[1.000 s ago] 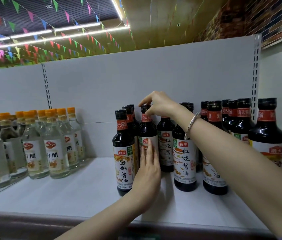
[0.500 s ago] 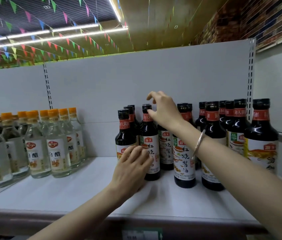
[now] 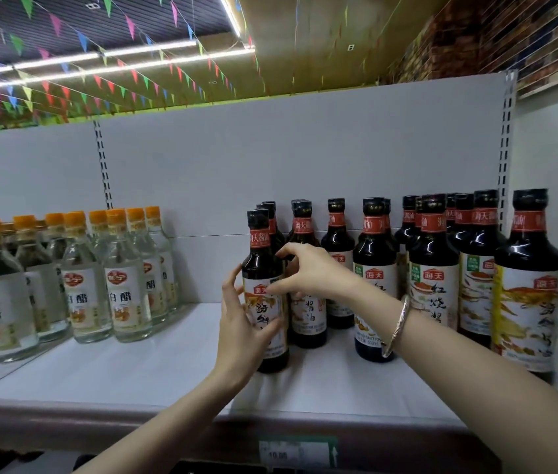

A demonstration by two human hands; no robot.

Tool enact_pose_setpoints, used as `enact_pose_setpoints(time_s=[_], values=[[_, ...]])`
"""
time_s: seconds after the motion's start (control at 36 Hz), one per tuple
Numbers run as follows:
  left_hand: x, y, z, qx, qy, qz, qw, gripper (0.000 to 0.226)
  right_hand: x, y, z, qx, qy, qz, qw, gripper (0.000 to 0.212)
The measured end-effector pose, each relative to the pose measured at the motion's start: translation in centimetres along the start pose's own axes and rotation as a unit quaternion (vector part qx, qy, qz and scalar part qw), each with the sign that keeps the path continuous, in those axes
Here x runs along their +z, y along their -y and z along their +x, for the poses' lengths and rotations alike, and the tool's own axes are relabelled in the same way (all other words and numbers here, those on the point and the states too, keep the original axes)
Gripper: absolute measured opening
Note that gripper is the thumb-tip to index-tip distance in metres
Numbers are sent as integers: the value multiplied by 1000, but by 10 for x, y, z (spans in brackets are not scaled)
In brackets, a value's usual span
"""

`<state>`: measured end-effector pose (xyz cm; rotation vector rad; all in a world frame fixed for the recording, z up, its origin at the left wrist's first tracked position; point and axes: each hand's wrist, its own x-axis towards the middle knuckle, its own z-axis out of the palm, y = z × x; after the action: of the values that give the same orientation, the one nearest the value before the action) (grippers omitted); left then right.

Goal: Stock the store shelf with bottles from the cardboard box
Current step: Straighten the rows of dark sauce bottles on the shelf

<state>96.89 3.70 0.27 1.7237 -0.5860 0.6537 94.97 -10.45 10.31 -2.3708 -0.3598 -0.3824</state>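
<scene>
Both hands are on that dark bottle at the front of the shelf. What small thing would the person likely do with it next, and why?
Probably slide or turn the front dark bottle a touch, to line it up. The left hand curls round its label and the right hand touches its shoulder, while it stands upright on the shelf, ahead of the dark bottles behind.
</scene>
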Motion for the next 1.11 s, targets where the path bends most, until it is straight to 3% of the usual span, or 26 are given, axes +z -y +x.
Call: enact_pose_setpoints(time_s=[0.22, 0.53, 0.61, 0.72, 0.86, 1.0, 1.11], values=[[3, 6, 6, -7, 17, 20, 1000, 107, 4, 2, -2, 5, -12, 50, 999, 66], [3, 4, 5, -3, 2, 21, 1000, 111, 10, -7, -1, 5, -36, 35, 999, 72], [2, -6, 5, 43, -43, 77, 995, 113, 5, -9, -4, -5, -64, 19, 998, 66], [5, -25, 3, 159, -96, 203, 961, 100, -11, -8, -10, -54, -171, -19, 984, 36], [26, -42, 0, 182, -8, 159, 970, 70, -34, -16, -13, -108, -265, -107, 952, 15], [53, -49, 1, 139, 57, 108, 983, 66, -57, -27, -18, -78, -371, -271, 885, 33], [77, -50, 6, 90, 104, 76, 988, 77, -77, -26, -20, -16, -337, -292, 895, 52]])
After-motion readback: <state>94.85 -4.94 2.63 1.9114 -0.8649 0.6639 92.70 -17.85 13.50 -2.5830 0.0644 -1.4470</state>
